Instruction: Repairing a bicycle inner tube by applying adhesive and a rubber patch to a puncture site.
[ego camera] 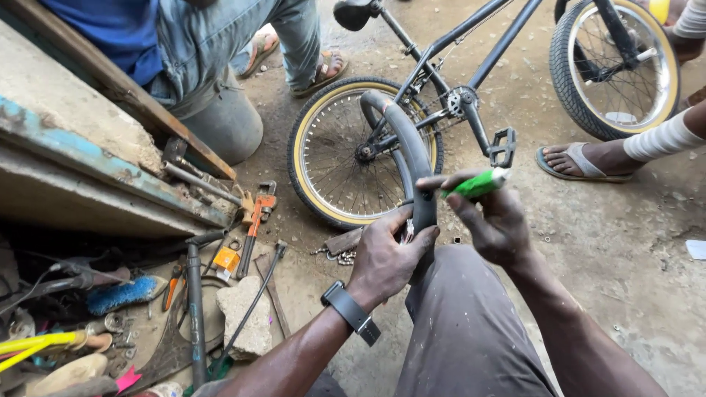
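Head view: left hand (386,257) grips inner tube (412,158), right hand (494,220) green tube (478,184).

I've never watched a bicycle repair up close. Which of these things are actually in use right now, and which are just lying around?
In use:
- left hand, its grip around the inner tube
- right hand, holding the green tube over the same spot

Lying about:
- pipe wrench
- blue brush
- stone block
- pump
- bicycle, parked behind
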